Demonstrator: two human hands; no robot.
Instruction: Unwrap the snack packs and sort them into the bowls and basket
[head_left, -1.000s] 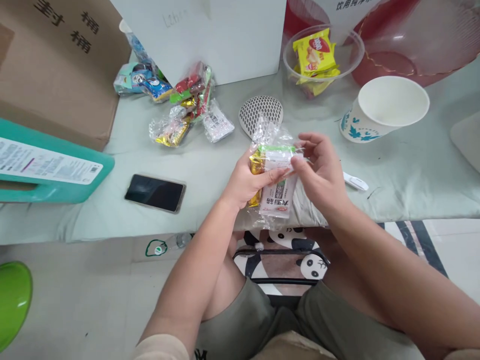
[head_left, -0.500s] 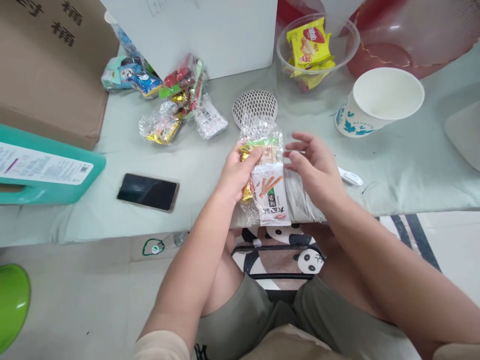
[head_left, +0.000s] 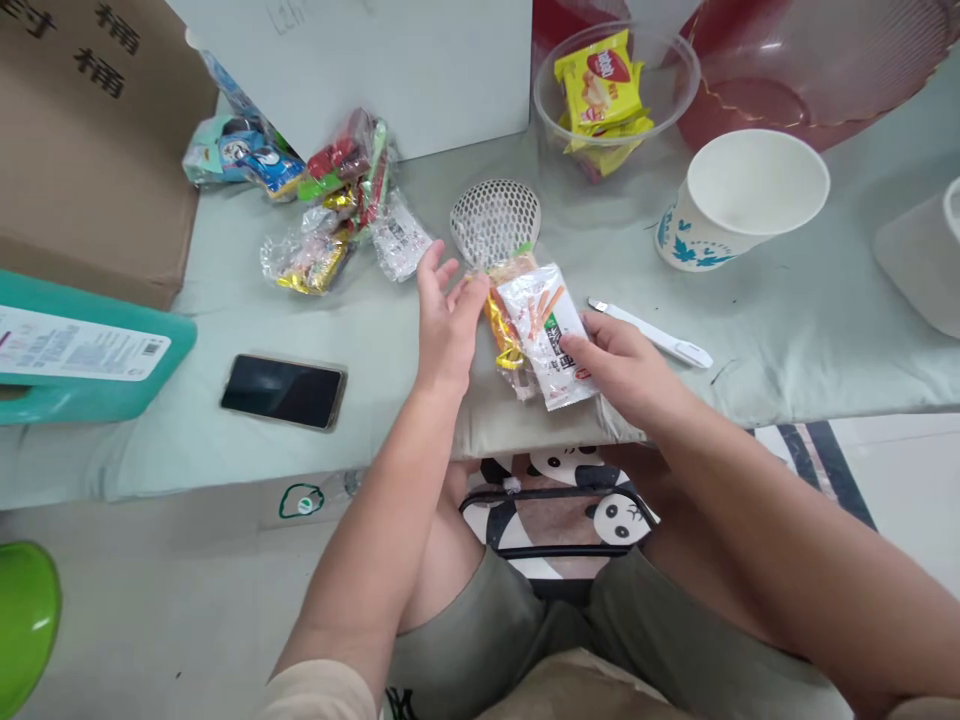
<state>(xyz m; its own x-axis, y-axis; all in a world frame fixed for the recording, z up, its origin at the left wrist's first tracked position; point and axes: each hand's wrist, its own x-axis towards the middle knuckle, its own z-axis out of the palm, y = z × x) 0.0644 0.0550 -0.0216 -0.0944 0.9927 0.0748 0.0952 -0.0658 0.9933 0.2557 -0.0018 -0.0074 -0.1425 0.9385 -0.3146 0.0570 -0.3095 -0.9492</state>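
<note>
My right hand (head_left: 628, 362) pinches the lower right edge of a white snack packet (head_left: 549, 335) with a picture of orange strips on it. Under and left of that packet lie a gold-wrapped snack (head_left: 504, 322) and clear plastic, partly covered. My left hand (head_left: 450, 325) is raised beside them with its fingers apart; its thumb tip is close to the gold wrapper, and I cannot tell whether it touches. Just beyond the packets sits a white mesh dome (head_left: 496, 222). A slim white cutter (head_left: 652, 334) rests behind my right hand.
Several wrapped snacks (head_left: 330, 215) are heaped at the back left. A phone (head_left: 283, 391) lies near the front edge, beside a green jug (head_left: 169, 340). Toward the back right stand a clear bowl (head_left: 690, 85) of yellow packets and a paper cup (head_left: 697, 225).
My left hand has let go of the packets and opened, moving slightly left. My right hand has closed on the white snack packet, which is now tilted and further right.
</note>
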